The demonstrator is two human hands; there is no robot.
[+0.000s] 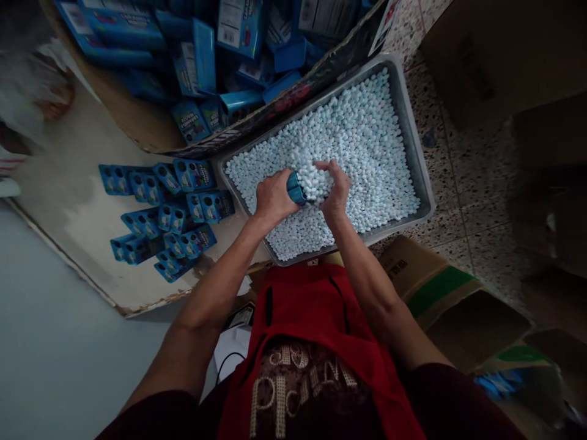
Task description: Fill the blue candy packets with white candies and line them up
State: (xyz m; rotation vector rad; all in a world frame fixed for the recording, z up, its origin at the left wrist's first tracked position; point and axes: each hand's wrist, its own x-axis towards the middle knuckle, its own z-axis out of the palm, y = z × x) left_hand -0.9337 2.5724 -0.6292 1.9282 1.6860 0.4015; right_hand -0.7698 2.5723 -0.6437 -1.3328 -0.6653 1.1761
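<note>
Over a grey tray (419,165) filled with small pale blue and white candies (371,134), my left hand (274,198) grips a pair of small blue candy boxes (296,188), tilted with their ends toward the right. My right hand (337,189) is curled round a heap of candies at the boxes' ends, thumb and fingers apart around it. The heap hides the box openings. Left of the tray, several blue candy boxes (183,177) stand in groups on the pale tabletop (73,195), dark round holes in their tops.
A large cardboard carton (132,137) full of blue boxes (204,58) borders the tray's far side. Open cartons (440,287) stand at the lower right on the speckled floor (452,235). More cardboard boxes (509,61) are at the right. Clear plastic (32,91) lies at the upper left.
</note>
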